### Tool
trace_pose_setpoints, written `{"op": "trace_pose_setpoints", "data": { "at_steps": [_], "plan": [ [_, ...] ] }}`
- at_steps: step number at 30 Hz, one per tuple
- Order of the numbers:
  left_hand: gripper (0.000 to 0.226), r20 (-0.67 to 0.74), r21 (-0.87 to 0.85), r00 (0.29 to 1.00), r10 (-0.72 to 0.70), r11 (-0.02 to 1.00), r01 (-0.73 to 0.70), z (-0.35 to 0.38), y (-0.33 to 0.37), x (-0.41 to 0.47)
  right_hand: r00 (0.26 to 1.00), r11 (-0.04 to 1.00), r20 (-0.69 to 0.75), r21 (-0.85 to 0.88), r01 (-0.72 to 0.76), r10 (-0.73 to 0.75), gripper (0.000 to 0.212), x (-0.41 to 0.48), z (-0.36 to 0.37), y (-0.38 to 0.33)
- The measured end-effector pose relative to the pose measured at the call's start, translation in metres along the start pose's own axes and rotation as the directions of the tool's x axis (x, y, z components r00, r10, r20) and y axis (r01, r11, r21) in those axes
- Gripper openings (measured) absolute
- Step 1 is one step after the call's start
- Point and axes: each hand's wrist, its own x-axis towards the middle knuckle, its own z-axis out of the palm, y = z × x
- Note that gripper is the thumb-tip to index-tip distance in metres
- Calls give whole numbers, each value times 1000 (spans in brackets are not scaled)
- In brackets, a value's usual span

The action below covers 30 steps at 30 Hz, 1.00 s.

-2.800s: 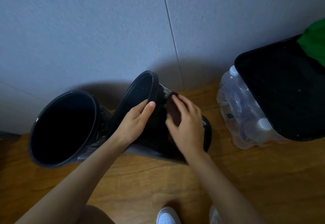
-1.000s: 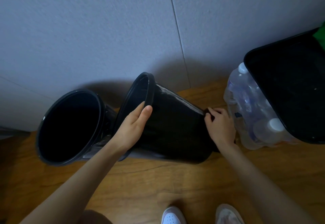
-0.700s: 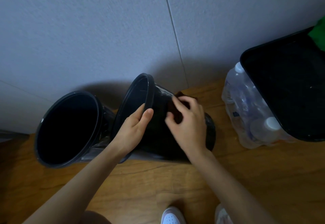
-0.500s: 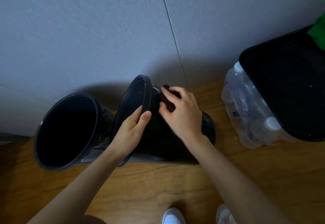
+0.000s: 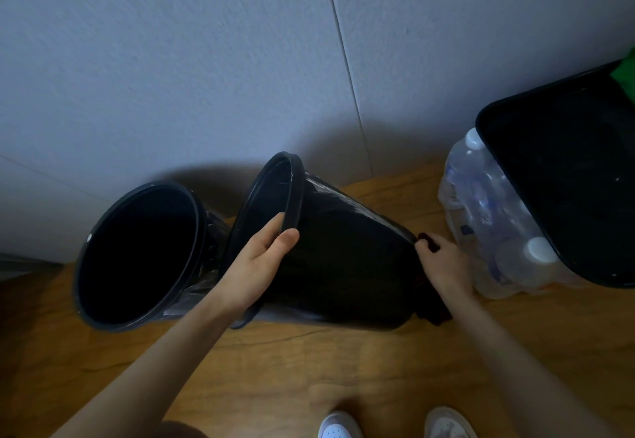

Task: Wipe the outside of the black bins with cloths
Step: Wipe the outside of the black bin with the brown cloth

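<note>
Two round black bins stand on the wooden floor against the wall. The middle bin [image 5: 347,259] is tipped over to the left, its mouth facing left. My left hand [image 5: 261,266] grips its rim, thumb outside and fingers inside. My right hand [image 5: 443,266] is at the bin's base on the right, pressing a dark cloth [image 5: 434,310] against the wall of the bin; most of the cloth is hidden under the hand. The left bin [image 5: 137,255] leans beside it, with a clear plastic liner showing at its lower edge.
A shrink-wrapped pack of water bottles [image 5: 488,228] sits just right of my right hand. A large black container [image 5: 563,190] rests on it, with something green at the frame's right edge. The grey wall is close behind. My shoes [image 5: 338,425] show at the bottom.
My right hand slid with the cloth from near the bin's rim down its side to the base on the right. My left hand stayed on the rim.
</note>
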Motion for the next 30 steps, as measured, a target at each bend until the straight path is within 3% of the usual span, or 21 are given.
{"op": "trace_pose_setpoints", "data": {
  "at_steps": [6,7,11,15,20,22,24,26,30],
  "plan": [
    [14,-48,20,971,-235,971,237,0,9,28,991,992,-76,55,112,-108,32,-11,5,2],
    [7,-77,0,974,-215,977,215,2,10,29,990,991,-78,67,120,-114,32,-12,4,2],
    [28,-107,100,993,-48,993,58,0,16,22,974,978,-138,84,192,-180,33,-17,-1,2],
    [29,-158,157,987,16,988,9,-1,18,24,937,932,-229,192,308,-262,42,-23,-14,-18],
    [35,-107,218,992,66,975,-41,5,17,23,899,758,-194,486,435,-392,34,-37,-30,-69],
    [33,-85,261,994,72,964,-48,9,15,24,916,614,-131,705,355,-379,27,-41,-29,-87],
    [33,-76,284,994,79,957,-55,10,15,24,932,536,-57,805,255,-358,18,-43,-22,-93],
    [32,-80,278,994,77,959,-52,9,16,25,934,611,-40,746,265,-356,18,-41,-14,-85],
    [35,-67,268,996,65,962,-45,7,15,24,884,787,27,468,402,-467,42,-37,-5,-62]
  ]
}}
